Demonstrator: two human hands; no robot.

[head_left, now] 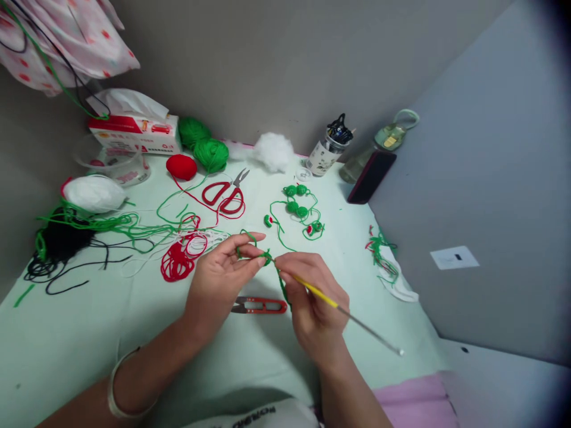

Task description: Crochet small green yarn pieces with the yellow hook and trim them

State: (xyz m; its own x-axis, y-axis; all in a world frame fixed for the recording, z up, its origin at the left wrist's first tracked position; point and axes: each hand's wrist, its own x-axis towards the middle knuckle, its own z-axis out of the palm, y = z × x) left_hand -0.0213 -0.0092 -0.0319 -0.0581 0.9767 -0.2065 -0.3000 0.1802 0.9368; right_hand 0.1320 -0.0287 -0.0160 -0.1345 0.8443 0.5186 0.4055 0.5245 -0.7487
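My left hand pinches a small piece of green crochet between thumb and fingertip, and green yarn loops over its fingers. In my right hand is a crochet hook with a yellow grip, its tip at the green piece. A green strand hangs down beside the right fingers. Below the hands lie red-handled thread snips, partly covered. Beyond them are several small green crochet balls joined by yarn, and a tiny green, white and red piece.
Red-handled scissors, a red yarn ball, green yarn balls and white stuffing lie farther back. Tangled black yarn is at left. A tissue box, pen cup, bottle and phone stand along the partitions.
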